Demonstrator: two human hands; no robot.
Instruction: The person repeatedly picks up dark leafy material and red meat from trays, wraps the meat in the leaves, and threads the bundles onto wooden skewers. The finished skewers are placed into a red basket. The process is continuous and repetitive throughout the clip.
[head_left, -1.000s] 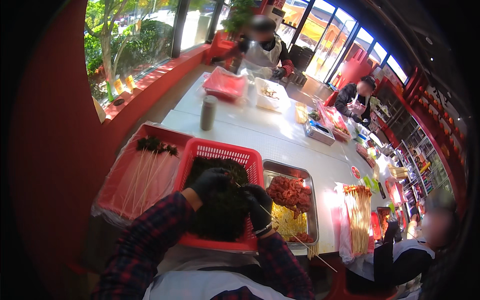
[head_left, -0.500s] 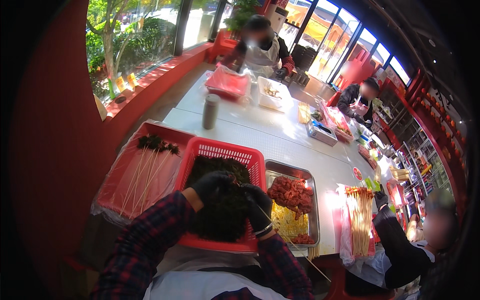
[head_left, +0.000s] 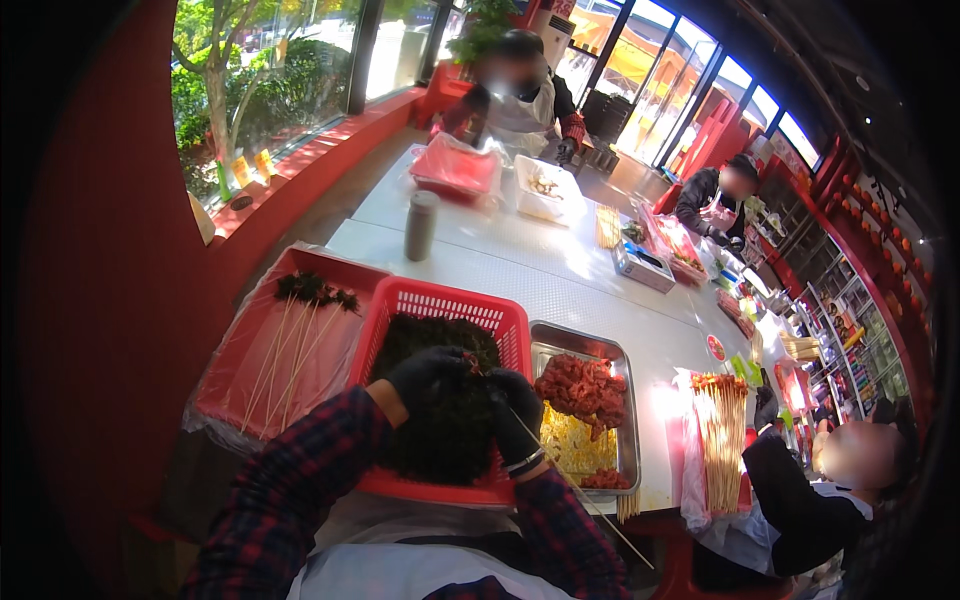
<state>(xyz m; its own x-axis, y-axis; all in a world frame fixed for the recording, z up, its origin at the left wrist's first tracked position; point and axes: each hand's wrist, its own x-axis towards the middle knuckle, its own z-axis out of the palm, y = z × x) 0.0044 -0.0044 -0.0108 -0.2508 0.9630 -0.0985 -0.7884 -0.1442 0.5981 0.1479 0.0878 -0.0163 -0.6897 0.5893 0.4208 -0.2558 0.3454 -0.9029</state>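
Both my hands, in black gloves, are over a red perforated basket (head_left: 430,290) heaped with dark green leaves (head_left: 430,445). A thin wooden skewer (head_left: 590,500) is in my right hand (head_left: 515,415), its long end slanting down past my wrist to the lower right. My left hand (head_left: 425,375) is closed in a pinch close to the right fingertips. A small reddish bit shows there, but dark gloves against dark leaves hide what it grips. Left of the basket, a plastic-lined red tray (head_left: 235,370) bears several skewers (head_left: 285,350) tipped with dark greens.
Right of the basket stands a metal tray (head_left: 634,440) with red meat pieces (head_left: 580,388) and yellow bits. Beyond it is a bundle of loaded skewers (head_left: 720,445) beside a co-worker (head_left: 810,510). A grey-green canister (head_left: 421,226) stands on the white table (head_left: 490,262). Two people work farther off.
My hands stay nearly in place over the basket; the skewer's lower end has shifted slightly. At the right, the nearby co-worker's head has turned and moved a little left.
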